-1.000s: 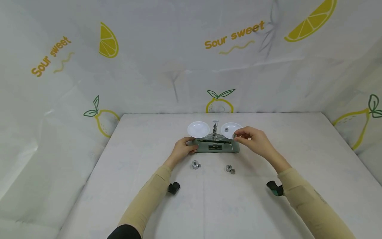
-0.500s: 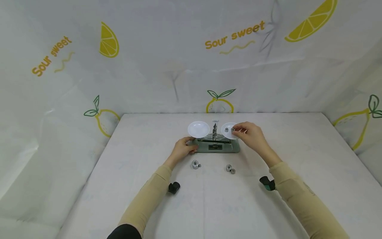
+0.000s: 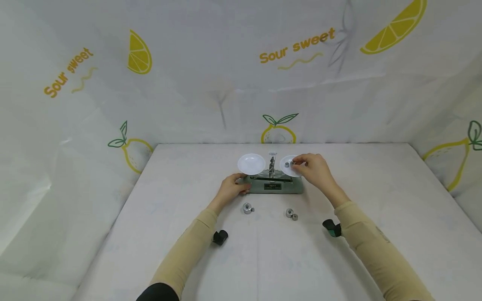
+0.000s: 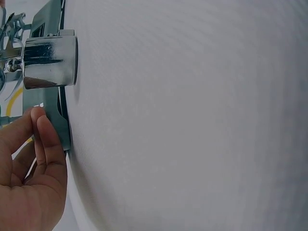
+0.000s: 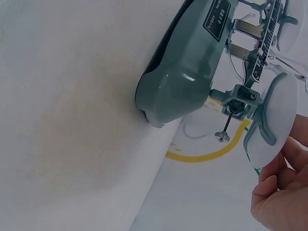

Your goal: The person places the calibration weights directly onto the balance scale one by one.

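A balance scale (image 3: pixel 283 189) with a green base and two white pans stands near the table's back edge. My left hand (image 3: pixel 229 189) grips the left end of its base, thumb in front. Over the right pan (image 3: pixel 287 172), my right hand (image 3: pixel 315 169) pinches a small metal weight (image 3: pixel 292 163). Beside it, another small weight (image 3: pixel 287 165) sits on that pan. The left pan (image 3: pixel 251 164) carries nothing. In the right wrist view the pan (image 5: pixel 276 125) hides the held weight and part of the fingers.
On the table before the scale stand a larger metal weight (image 3: pixel 247 208) with a tiny one (image 3: pixel 253 210) at its right. Farther right, two more weights, one bigger (image 3: pixel 289 212) and one smaller (image 3: pixel 295 217), touch or nearly touch. A lemon-print sheet (image 3: pixel 188 96) hangs behind.
My right hand has moved left and inward with the weight, from the right pan's near edge to over the pan beside the other weight. The left hand has stayed on the base.
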Demonstrator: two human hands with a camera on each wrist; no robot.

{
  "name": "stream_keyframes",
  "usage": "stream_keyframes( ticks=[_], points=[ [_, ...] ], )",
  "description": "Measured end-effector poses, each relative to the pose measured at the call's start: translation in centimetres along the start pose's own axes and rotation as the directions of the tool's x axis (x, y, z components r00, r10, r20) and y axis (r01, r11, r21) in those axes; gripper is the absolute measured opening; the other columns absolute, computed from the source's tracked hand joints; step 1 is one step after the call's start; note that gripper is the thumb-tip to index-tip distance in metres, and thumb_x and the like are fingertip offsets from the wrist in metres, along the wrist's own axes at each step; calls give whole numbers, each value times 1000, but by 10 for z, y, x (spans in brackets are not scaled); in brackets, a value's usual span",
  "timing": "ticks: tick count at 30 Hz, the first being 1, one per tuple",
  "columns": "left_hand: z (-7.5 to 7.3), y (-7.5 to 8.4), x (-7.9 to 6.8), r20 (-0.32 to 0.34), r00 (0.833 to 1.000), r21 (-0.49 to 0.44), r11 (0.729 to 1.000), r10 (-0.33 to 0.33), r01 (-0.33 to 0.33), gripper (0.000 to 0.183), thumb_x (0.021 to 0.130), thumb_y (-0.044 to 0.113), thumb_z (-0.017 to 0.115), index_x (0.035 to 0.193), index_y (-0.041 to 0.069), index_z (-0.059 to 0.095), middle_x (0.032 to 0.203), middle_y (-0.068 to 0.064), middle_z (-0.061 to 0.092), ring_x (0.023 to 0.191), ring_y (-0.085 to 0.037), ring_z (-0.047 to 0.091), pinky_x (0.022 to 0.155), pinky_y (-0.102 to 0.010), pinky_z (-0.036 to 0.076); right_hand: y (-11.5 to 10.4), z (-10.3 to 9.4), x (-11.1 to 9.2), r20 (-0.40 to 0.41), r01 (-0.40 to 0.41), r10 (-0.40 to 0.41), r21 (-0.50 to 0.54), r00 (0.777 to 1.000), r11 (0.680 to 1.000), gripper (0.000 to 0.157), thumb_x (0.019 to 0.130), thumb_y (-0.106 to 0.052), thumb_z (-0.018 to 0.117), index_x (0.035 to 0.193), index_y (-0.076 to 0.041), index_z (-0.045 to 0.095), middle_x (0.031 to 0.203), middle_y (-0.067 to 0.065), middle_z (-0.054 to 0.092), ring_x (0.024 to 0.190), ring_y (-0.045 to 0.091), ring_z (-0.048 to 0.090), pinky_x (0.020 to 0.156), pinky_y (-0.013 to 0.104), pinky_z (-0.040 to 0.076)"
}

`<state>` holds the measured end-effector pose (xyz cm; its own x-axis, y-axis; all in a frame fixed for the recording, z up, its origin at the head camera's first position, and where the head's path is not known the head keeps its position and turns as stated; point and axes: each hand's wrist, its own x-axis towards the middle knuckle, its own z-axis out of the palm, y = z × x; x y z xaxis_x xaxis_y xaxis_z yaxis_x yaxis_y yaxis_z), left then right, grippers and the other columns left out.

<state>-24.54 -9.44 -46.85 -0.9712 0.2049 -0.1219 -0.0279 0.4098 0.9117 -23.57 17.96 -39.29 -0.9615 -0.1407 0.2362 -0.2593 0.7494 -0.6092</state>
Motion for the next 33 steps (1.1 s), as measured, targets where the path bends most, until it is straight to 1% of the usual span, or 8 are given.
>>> stream_keyframes(
  ticks=[4, 9, 18, 25, 33],
  points=[
    [0, 0, -1, 6, 1000, 6, 1000, 9, -9, 49, 82, 16, 70, 127, 2, 54, 79, -13, 71, 60, -4, 62, 65, -20, 53, 0, 0, 1, 3, 4, -4, -8, 1000, 1000, 23, 84, -10, 65, 102, 3, 68, 95, 21, 68, 84, 29, 51, 71, 32, 38],
    [0, 0, -1, 7, 1000, 23, 1000, 13, -13, 49, 82, 16, 70, 127, 2, 54, 77, -11, 71, 59, -4, 61, 64, -18, 52, 1, 0, 3, 16, 6, -5, -22, 1000, 1000, 24, 86, -11, 64, 105, 3, 68, 97, 21, 68, 86, 30, 50, 72, 35, 40],
    [0, -2, 2, 3, 1000, 17, 1000, 20, -20, 47, 82, 15, 70, 125, 3, 56, 78, -13, 71, 59, -3, 61, 63, -18, 52, 1, 2, 6, 13, 12, -12, -59, 1000, 998, 25, 86, -9, 64, 108, 3, 67, 98, 21, 68, 86, 32, 52, 73, 39, 41],
    [1, -2, 1, 3, 1000, 21, 1000, 23, -23, 48, 82, 14, 70, 126, 1, 54, 77, -13, 71, 57, -2, 60, 62, -17, 52, 1, 3, 5, -22, 22, -24, -52, 999, 998, 24, 86, -7, 63, 107, 3, 67, 95, 21, 69, 83, 30, 52, 69, 33, 39],
    [0, -3, 1, 1, 1000, 25, 1000, 14, -14, 48, 83, 16, 70, 127, 3, 54, 78, -11, 71, 58, -2, 60, 63, -17, 52, -1, -2, 0, -54, 56, -58, -37, 997, 998, 23, 87, -7, 62, 107, 2, 67, 95, 19, 69, 83, 30, 53, 71, 34, 40]
  ],
)
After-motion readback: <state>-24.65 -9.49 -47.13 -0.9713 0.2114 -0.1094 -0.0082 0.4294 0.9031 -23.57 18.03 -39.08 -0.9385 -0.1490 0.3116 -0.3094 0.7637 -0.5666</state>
